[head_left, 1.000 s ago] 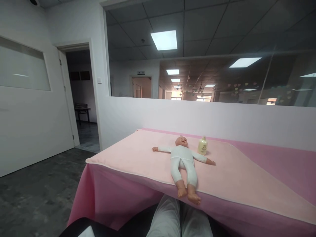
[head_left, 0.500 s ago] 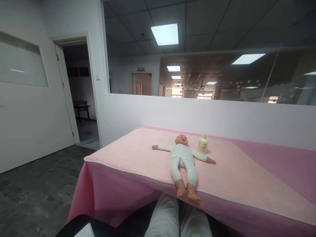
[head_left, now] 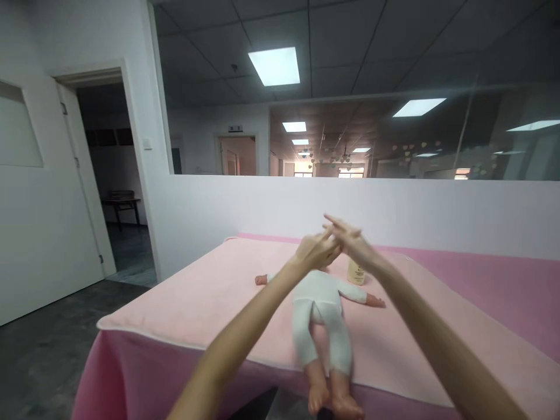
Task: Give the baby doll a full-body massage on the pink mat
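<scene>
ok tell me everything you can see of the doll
The doll lies on its back on the pale pink cloth, arms spread, legs toward the camera, feet past the cloth's near edge. Its body and limbs are white, fabric-looking; its bare feet look plastic. The left hand and right hand hide most of its head; no contact shows.

A plain white wall [head_left: 205, 213] carries a wide rectangular glass window [head_left: 437, 70], in which show dark grey ceiling panels [head_left: 341, 38], bright white rectangular lights [head_left: 276, 66] and a small pale-framed doorway [head_left: 238, 156]. At left, a white door [head_left: 39, 233] with an inset pane [head_left: 17, 128] stands open beside a dim room [head_left: 107, 169] holding a small dark-legged table [head_left: 121, 202]. Mottled dark grey flooring [head_left: 39, 361] runs below; a larger table draped in pink cloth [head_left: 472, 274] stands near the wall.
</scene>
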`<state>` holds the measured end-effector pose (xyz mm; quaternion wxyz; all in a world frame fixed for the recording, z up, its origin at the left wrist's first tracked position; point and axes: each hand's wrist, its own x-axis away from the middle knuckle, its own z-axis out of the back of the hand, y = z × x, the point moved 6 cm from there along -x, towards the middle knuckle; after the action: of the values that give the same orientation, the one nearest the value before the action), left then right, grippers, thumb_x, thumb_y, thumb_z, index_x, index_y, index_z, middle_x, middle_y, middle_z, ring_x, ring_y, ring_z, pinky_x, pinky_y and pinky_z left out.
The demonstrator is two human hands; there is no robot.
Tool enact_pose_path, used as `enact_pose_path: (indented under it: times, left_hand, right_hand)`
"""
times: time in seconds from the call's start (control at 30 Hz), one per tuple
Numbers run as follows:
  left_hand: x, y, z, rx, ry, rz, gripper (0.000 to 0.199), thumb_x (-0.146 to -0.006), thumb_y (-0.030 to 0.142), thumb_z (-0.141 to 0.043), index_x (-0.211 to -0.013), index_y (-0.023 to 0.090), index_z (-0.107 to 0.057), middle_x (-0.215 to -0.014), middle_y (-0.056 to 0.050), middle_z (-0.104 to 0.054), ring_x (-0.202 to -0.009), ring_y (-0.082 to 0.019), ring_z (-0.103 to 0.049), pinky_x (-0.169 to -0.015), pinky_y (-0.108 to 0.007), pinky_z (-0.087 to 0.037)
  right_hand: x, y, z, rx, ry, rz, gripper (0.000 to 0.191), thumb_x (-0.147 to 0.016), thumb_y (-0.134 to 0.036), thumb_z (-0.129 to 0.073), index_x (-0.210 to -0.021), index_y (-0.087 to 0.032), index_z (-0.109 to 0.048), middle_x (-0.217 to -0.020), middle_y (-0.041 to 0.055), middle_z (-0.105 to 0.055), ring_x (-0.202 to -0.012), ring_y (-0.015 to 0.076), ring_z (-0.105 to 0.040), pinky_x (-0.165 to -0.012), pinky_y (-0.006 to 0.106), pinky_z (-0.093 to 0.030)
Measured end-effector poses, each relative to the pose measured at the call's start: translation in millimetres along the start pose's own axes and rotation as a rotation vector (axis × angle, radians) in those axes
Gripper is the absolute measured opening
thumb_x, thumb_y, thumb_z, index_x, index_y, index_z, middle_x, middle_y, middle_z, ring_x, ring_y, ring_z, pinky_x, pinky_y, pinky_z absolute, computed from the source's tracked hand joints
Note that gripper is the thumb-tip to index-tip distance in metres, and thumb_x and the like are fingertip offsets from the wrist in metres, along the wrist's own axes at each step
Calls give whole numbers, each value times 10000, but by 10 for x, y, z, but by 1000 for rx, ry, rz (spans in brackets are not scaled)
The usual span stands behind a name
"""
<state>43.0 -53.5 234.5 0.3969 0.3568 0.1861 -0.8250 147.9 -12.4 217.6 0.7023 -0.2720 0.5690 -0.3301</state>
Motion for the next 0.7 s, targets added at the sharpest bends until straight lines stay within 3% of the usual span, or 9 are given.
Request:
enact_pose_path:
  times: [0.07,0.17,0.3,0.47,0.57,0.7]
  left_hand:
    - [259,-229,-490,-7,-87,32,418,-907,215,-429,-1314,241,-524,-1398,-105,-498,-1075,-242,-619,-790,-336,-546]
    - [643,-574,-1170,107,-93,239,395,-883,187,-445,-1255,235,-568,-1350,-69,-553,-1134,-222,-594,-838,-327,-542]
    - [828,-760,-1739,288,-81,374,273,-863,158,-468,-1024,200,-684,-1160,-49,-667,-1089,-196,-607,-952,-340,-486]
    - [906,-979,-1996,574,-28,524,230,-804,119,-514,-881,188,-719,-989,-34,-725,-974,-178,-647,-935,-325,-481]
    - [987,-1111,-2022,672,40,645,226,-815,146,-506,-868,180,-724,-942,-37,-735,-912,-174,-661,-877,-313,-500]
    - [1051,-1194,-1989,655,109,735,217,-799,135,-521,-838,178,-730,-947,-43,-737,-940,-180,-655,-918,-312,-477]
  right_hand:
    - [18,474,-79,-18,-45,-91,542,-819,-515,-584,-1272,-218,-566,-1177,94,-633,-1019,240,-636,-826,373,-543]
    - [138,1168,-143,96,13,-113,452,-821,-485,-529,-1142,-183,-625,-1137,113,-657,-1049,243,-624,-926,404,-494]
    - [274,1834,-150,309,138,-112,379,-805,-392,-464,-1016,-144,-658,-1083,139,-678,-1042,261,-621,-968,431,-451]
    - [425,2340,-283,424,79,-189,326,-805,-311,-423,-948,-149,-667,-998,121,-698,-957,253,-640,-913,417,-476]
    - [516,2392,-322,489,73,-149,323,-812,-273,-412,-963,-147,-668,-1029,127,-691,-985,261,-624,-940,429,-457]
    - [573,2365,-290,492,55,-132,332,-820,-263,-422,-1010,-147,-668,-1071,124,-686,-1019,262,-616,-962,433,-448]
